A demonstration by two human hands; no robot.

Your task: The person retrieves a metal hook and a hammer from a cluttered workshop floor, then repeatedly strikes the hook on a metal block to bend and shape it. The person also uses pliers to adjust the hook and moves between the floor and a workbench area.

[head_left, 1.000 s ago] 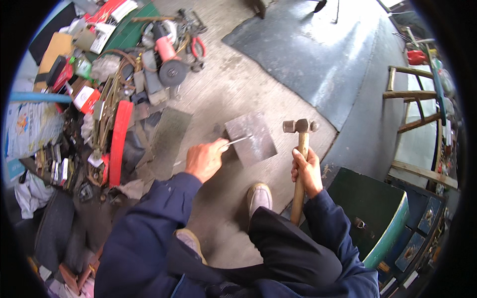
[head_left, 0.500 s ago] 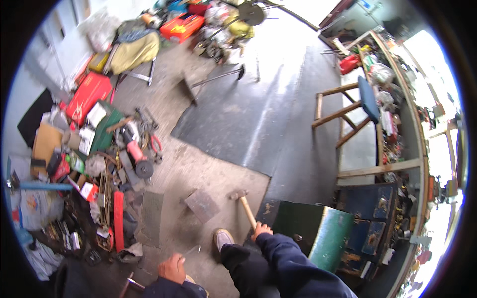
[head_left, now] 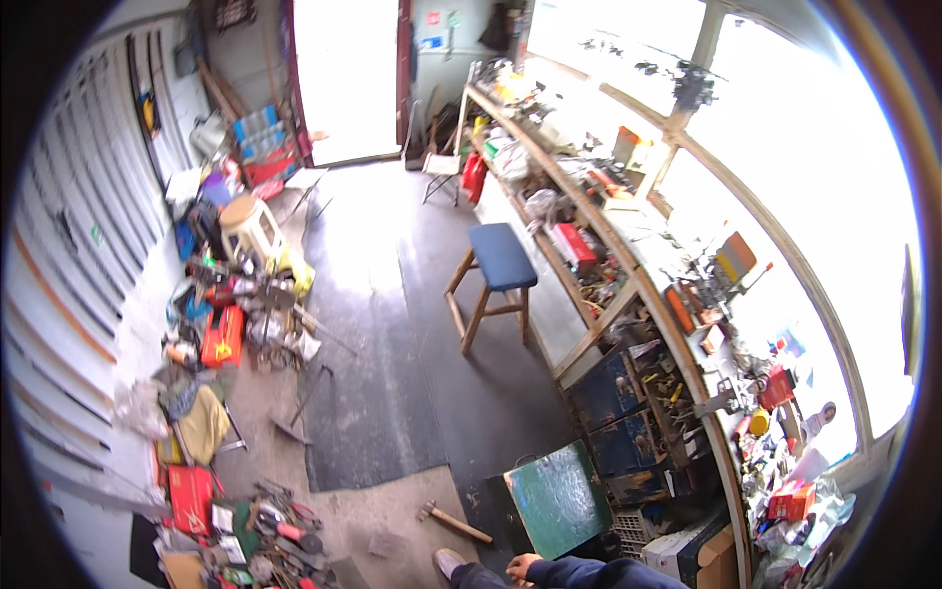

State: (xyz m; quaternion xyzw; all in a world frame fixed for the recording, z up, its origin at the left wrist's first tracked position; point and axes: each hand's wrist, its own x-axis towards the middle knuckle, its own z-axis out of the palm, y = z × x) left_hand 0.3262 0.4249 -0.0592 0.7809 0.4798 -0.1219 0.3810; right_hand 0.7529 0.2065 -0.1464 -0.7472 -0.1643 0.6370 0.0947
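A hammer with a wooden handle (head_left: pixel 461 525) lies on the bare concrete, away from my fingers. To its left is a small square metal plate (head_left: pixel 385 545). My right hand (head_left: pixel 521 571) is at the bottom edge with its fingers curled; whatever they may hold is too small to make out. It is just in front of a green metal box (head_left: pixel 554 496). My left hand cannot be made out in the picture. My shoe (head_left: pixel 448 562) shows beside the hammer.
Piled tools and boxes (head_left: pixel 191 501) line the left. A blue-topped wooden stool (head_left: pixel 498 257) stands on the dark mat (head_left: pixel 373 412). A cluttered workbench (head_left: pixel 648 260) runs along the bright windows on the right. An open doorway (head_left: pixel 345 79) is at the back.
The view has tilted up toward the room. My right hand has let go of the hammer, which now lies on the floor. My left hand has dropped out of view.
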